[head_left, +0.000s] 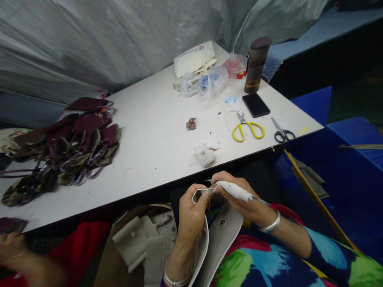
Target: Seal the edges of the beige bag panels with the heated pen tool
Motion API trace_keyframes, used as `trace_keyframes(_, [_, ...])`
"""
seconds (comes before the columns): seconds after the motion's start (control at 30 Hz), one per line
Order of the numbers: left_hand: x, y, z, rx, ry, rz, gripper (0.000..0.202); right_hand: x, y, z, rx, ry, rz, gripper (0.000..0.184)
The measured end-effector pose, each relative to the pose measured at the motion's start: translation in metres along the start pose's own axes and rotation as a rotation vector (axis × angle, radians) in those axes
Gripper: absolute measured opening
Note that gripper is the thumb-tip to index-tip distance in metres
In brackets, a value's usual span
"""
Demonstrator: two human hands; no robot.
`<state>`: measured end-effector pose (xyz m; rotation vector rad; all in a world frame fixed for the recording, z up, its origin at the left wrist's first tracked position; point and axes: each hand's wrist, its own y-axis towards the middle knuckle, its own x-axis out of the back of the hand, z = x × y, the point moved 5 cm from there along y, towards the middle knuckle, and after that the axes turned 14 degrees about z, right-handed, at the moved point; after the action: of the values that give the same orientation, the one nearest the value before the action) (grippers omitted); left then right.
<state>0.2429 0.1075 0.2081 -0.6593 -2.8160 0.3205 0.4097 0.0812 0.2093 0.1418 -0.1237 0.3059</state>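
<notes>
My left hand [193, 213] is closed, pinching the edge of an off-white bag [223, 239] between thumb and fingers. The bag has a small gold clasp and stands upright on my lap. My right hand [236, 195] is closed around a white-handled tool [235, 190], which looks like a wrapped pen shape with a thin cord or rod at its back end. Both hands meet at the bag's edge, fingertips close together. A thin tip shows beside my right fingers; what exactly it touches is too small to tell.
Yellow-handled scissors [247, 129], black-handled scissors [283, 131], a phone [255, 105] and a brown bottle [257, 63] lie or stand at the table's right. Maroon bags [86, 135] pile up at left. Beige pieces [143, 239] fill a box below. Another person's hand [13, 249] is lower left.
</notes>
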Motion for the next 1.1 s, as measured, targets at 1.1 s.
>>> trace_keyframes(1.1, [0.1,-0.063,0.019,-0.194,-0.117,-0.043,0.031,-0.032,-0.013,0.018,0.153,-0.376,-0.102,0.01])
